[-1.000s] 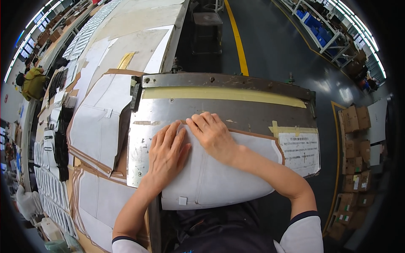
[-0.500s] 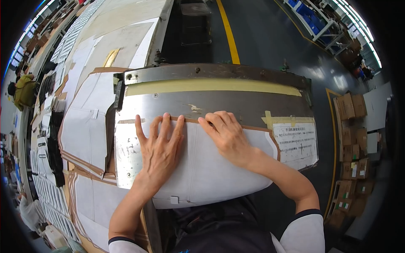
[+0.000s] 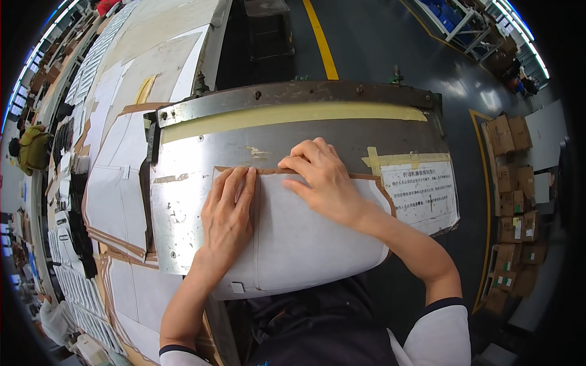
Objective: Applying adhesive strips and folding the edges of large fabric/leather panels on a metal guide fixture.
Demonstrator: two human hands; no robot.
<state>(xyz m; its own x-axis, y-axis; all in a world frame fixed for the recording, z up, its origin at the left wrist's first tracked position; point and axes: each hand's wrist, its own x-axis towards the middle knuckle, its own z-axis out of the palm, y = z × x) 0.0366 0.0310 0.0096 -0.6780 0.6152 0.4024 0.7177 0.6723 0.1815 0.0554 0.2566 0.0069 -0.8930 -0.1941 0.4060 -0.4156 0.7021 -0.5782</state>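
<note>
A white fabric piece [image 3: 305, 244] with a brown cardboard template edge lies on a grey metal work plate [image 3: 183, 213]. My left hand [image 3: 227, 213] lies flat on the fabric's left part, fingers together and pointing up to its top edge. My right hand [image 3: 320, 180] presses the fabric's top edge near the middle, fingers bent and pointing left. Neither hand grips anything. A strip of yellow tape [image 3: 293, 114] runs along the plate's far side under a metal bar [image 3: 293, 97].
A printed paper sheet [image 3: 421, 195] is taped to the plate's right end. Left of the plate a long table [image 3: 116, 183] carries white cut pieces and cardboard patterns. Cardboard boxes [image 3: 510, 201] are stacked at the right. Another person in green [image 3: 30, 149] sits far left.
Both hands slid a little along the fabric toward its top edge. The left hand's fingers have closed together. The view has tilted nearer to the plate.
</note>
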